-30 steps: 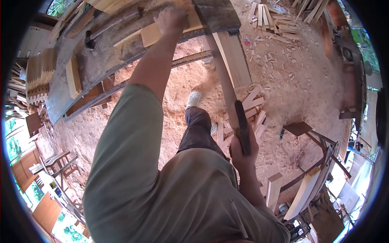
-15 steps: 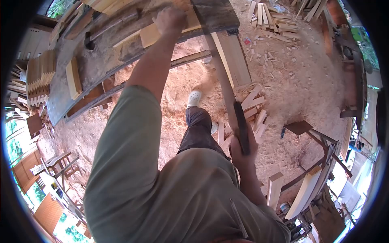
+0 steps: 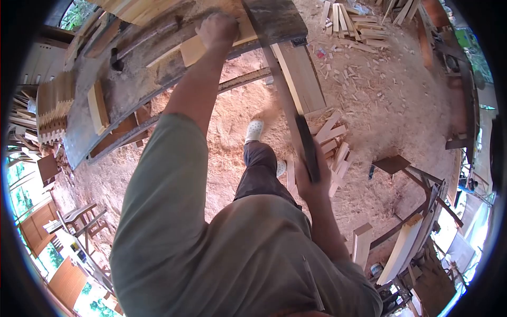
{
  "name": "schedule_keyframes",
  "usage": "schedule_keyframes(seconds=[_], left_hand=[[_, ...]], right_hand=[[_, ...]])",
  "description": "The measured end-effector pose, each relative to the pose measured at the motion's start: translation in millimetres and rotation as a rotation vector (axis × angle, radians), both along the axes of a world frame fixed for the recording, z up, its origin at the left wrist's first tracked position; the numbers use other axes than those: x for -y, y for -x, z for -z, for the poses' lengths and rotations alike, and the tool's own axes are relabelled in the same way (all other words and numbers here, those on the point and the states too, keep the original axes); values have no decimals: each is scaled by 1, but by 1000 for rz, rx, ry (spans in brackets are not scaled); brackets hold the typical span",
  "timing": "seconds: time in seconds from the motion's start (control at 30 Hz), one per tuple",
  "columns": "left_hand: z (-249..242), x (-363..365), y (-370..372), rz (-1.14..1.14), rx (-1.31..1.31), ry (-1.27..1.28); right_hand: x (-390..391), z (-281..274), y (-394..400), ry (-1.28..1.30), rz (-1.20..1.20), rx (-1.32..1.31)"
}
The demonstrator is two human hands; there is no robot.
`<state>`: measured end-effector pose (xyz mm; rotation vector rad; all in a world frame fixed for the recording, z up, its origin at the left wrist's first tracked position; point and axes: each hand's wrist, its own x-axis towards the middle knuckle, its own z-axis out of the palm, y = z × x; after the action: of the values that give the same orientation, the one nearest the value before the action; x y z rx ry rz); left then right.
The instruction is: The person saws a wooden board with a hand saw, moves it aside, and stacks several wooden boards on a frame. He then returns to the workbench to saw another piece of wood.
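Note:
At the top of the view, my left hand (image 3: 217,30), fingers curled, bears down on a light wooden board (image 3: 193,51) lying on the workbench. My right hand (image 3: 312,178) is wrapped around the dark handle of a handsaw (image 3: 282,90), low and right of centre. The saw's long blade runs from that handle up to the bench, crossing the board just right of my left hand. Motion smears the blade a little, and the fingertips of my left hand are hard to see.
The dark workbench (image 3: 134,68) carries a hammer (image 3: 115,61) and a short wood block (image 3: 97,108). Offcuts (image 3: 338,153) and a wide plank (image 3: 301,76) lie right of my feet. More sticks (image 3: 351,24) are piled farther off. A metal-framed stand (image 3: 417,182) is at right.
My right hand and the saw have moved forward, up the view toward the bench. My left hand stays on the board; the whole view has shifted slightly.

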<state>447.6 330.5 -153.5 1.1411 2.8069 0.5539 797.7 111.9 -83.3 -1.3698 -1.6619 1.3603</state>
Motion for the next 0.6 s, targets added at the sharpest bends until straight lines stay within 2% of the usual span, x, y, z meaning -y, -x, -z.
schedule_keyframes(seconds=[0.03,0.13,0.17,0.2,0.3,0.4,0.53,0.6], left_hand=[[-1,3,-1,44,-31,2],[7,-1,3,41,-70,-4],[9,-4,2,2,-66,-18],[8,-3,1,4,-66,-18],[4,-1,1,-5,-40,-19],[8,-2,4,3,-42,-11],[10,-2,3,5,-26,-12],[14,-1,5,17,-71,-29]], right_hand=[[18,-16,-17,95,5,34],[27,-22,-35,59,-26,39],[7,-7,-19,-92,-38,102],[-24,7,6,-183,-54,-26],[-113,12,91,-35,-102,-90],[-126,19,105,-54,-83,-141],[-29,24,27,-170,-16,-31],[25,-2,-21,-20,-23,28]])
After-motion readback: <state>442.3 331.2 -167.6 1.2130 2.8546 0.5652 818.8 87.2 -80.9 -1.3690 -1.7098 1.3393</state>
